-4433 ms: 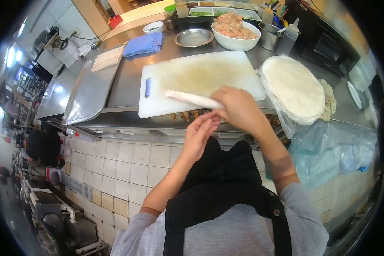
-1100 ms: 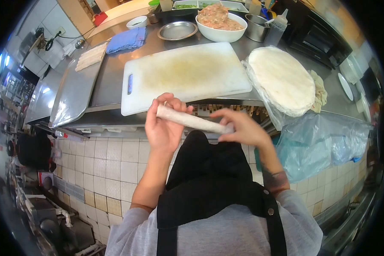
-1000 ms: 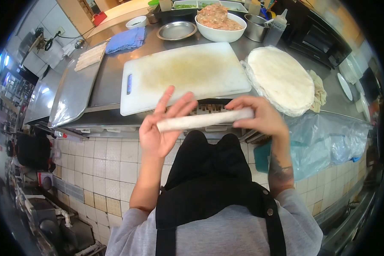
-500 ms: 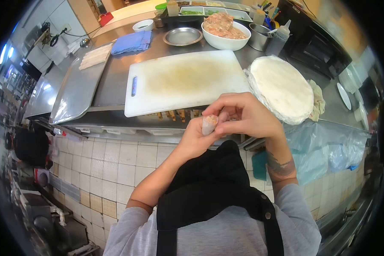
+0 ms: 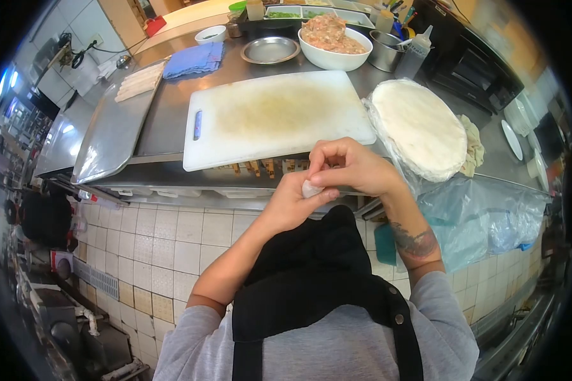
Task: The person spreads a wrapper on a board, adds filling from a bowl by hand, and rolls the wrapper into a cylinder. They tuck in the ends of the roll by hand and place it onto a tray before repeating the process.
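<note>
Before my apron, my left hand (image 5: 290, 200) is wrapped around a white spring roll (image 5: 311, 189), of which only one end shows. My right hand (image 5: 349, 168) is closed at that end, thumb and fingertips pinching the dough. Most of the roll is hidden in the left palm, and no filling is visible now. Both hands are just off the near edge of a white cutting board (image 5: 279, 117). To the right of the board lies a stack of round white wrappers (image 5: 419, 130) on plastic film. Behind the board, a white bowl (image 5: 333, 60) holds a mound of minced filling (image 5: 332, 37).
A metal tray (image 5: 111, 136) at the left carries several pale rolls (image 5: 140, 81). Blue cloths (image 5: 194, 60), a shallow metal dish (image 5: 270, 50), a metal pot (image 5: 386, 51) and a squeeze bottle (image 5: 415, 53) stand along the back. A plastic bag (image 5: 470, 216) hangs at the right.
My right fingers have come in over the roll's end and pinch it. The orange filling that showed there is now covered by dough or fingers.
</note>
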The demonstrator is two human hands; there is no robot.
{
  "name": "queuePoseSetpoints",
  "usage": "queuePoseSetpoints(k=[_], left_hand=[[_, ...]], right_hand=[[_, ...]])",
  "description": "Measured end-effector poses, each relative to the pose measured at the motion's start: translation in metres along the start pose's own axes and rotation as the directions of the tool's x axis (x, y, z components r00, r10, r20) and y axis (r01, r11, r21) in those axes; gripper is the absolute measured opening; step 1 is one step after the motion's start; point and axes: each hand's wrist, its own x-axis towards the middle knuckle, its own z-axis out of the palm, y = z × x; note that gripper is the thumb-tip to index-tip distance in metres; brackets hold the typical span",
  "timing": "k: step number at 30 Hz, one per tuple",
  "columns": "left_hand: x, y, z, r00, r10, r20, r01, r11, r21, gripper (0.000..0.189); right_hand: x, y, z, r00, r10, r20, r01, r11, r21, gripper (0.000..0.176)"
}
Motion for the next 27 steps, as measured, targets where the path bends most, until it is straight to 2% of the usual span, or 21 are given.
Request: queuePoseSetpoints(k=[2,3,4,5,7,11,12,14,17,20,22,23,25,26,27], left_hand=[[0.000,-0.002,-0.005,0.996,0.030,0.081,-0.029,0.999,-0.018,0.015],[0.000,-0.001,-0.006,0.997,0.030,0.077,-0.029,0.999,-0.019,0.015],[0.000,0.003,-0.007,0.992,0.030,0.124,-0.018,0.995,-0.095,0.016],[0.000,0.007,-0.007,0.984,0.033,0.173,-0.003,0.985,-0.171,0.017],[-0.002,0.010,-0.005,0.985,0.007,0.174,0.026,0.981,-0.192,0.017],[-0.001,0.015,-0.005,0.982,-0.021,0.189,0.056,0.981,-0.184,0.018],[-0.001,0.016,-0.005,0.982,-0.022,0.189,0.057,0.981,-0.184,0.018],[-0.001,0.018,-0.005,0.984,-0.013,0.176,0.032,0.994,-0.106,0.020],[0.000,0.017,-0.005,0.981,-0.078,0.177,0.089,0.994,-0.056,0.021],[0.000,0.020,-0.003,0.982,-0.127,0.141,0.126,0.992,0.017,0.022],[0.000,0.012,-0.003,0.990,-0.074,0.121,0.073,0.997,0.010,0.022],[0.000,0.008,-0.004,0.995,-0.020,0.098,0.019,1.000,0.005,0.021],[0.002,0.000,-0.003,0.998,0.024,0.050,-0.022,0.999,-0.040,0.021],[0.003,-0.002,-0.003,0.998,0.064,0.006,-0.063,0.994,-0.084,0.020],[0.002,-0.002,-0.004,0.998,0.064,0.004,-0.064,0.994,-0.085,0.020]], right_hand=[[-0.002,-0.004,-0.001,0.999,-0.030,0.030,0.029,0.998,0.054,0.019],[-0.005,-0.007,-0.003,0.994,-0.099,0.038,0.097,0.995,0.036,0.019],[-0.006,-0.008,-0.005,0.985,-0.167,0.047,0.166,0.986,0.020,0.020],[-0.006,-0.005,-0.004,0.985,-0.166,0.048,0.165,0.986,0.020,0.020],[-0.007,0.004,-0.004,0.971,-0.231,0.069,0.236,0.968,-0.087,0.019],[-0.005,0.010,0.001,0.976,-0.217,0.005,0.217,0.974,-0.061,0.016],[-0.005,0.008,0.003,0.985,-0.174,-0.011,0.174,0.984,-0.031,0.012],[-0.003,0.011,0.006,0.991,-0.130,-0.025,0.130,0.992,-0.001,0.010],[-0.001,0.020,0.006,0.992,-0.125,-0.035,0.124,0.992,-0.038,0.011],[-0.001,0.021,0.006,0.997,-0.056,-0.044,0.050,0.990,-0.132,0.013],[-0.001,0.021,0.004,0.998,0.065,-0.025,-0.067,0.994,-0.083,0.014],[-0.003,0.016,0.005,0.998,0.064,-0.024,-0.066,0.994,-0.085,0.014],[-0.012,0.006,0.012,0.989,0.128,-0.080,-0.113,0.979,0.169,0.026],[-0.015,0.008,0.017,0.989,0.129,-0.076,-0.115,0.979,0.167,0.026],[-0.020,0.011,0.025,0.973,-0.012,-0.229,-0.003,0.998,-0.064,0.030]])
